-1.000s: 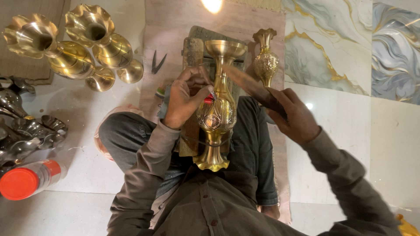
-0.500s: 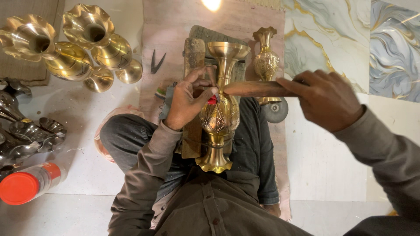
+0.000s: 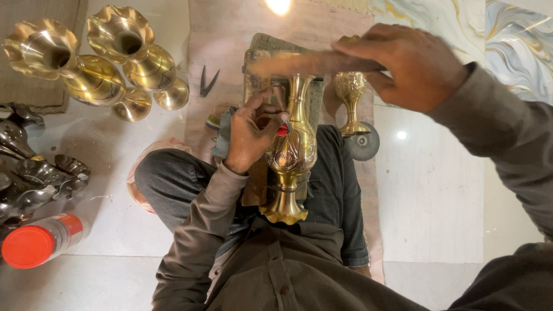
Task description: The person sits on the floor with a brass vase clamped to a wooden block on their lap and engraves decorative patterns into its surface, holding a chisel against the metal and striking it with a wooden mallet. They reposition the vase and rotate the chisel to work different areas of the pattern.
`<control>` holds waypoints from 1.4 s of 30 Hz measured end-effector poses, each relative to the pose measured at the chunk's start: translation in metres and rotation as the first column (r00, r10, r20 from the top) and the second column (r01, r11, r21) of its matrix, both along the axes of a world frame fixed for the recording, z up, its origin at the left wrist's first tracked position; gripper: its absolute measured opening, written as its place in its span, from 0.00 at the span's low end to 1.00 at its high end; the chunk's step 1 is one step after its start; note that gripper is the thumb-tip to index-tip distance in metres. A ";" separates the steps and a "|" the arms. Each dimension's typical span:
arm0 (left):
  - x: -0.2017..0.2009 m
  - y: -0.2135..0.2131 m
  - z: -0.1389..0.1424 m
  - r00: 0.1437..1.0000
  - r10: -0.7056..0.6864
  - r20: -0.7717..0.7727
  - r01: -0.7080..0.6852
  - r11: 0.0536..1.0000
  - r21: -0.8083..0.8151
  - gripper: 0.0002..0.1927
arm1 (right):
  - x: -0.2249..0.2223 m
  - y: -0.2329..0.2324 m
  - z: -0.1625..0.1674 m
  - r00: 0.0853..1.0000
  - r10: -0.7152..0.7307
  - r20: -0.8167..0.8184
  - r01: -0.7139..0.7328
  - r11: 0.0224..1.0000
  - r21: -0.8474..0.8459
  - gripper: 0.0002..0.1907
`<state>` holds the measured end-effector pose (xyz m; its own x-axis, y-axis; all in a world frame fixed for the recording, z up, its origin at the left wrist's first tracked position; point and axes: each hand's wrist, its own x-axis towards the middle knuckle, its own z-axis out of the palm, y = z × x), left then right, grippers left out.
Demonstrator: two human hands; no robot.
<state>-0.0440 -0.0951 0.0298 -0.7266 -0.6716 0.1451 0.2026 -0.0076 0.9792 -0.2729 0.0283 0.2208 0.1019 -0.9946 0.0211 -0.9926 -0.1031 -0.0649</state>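
Engraved brass vase (image 3: 292,151): lies along the lap, base toward the body. Blurred wooden stick (image 3: 299,62): raised crosswise above its neck.

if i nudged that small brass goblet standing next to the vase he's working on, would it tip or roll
The small brass goblet probably tips easily: a wide cup sits on a thin stem over a modest foot, so it looks top-heavy. Once down, its round body would likely roll in an arc. It appears to be solid metal, so likely heavy for its size and stiff, and its polished surface may be slippery.
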 end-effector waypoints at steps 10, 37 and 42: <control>0.003 0.015 0.002 0.990 0.123 0.064 -0.124 0.992 0.011 0.30 | 0.018 -0.026 0.001 0.997 -0.017 -0.075 0.019 1.000 0.024 0.38; 0.007 0.059 0.015 0.899 0.430 0.085 -0.431 0.902 -0.007 0.27 | 0.036 -0.003 0.000 0.773 0.068 -0.630 -0.161 0.983 -0.092 0.28; 0.004 0.057 0.009 0.902 0.424 0.086 -0.419 0.905 -0.066 0.28 | 0.028 0.004 -0.015 0.747 0.081 -0.660 -0.241 0.958 -0.156 0.27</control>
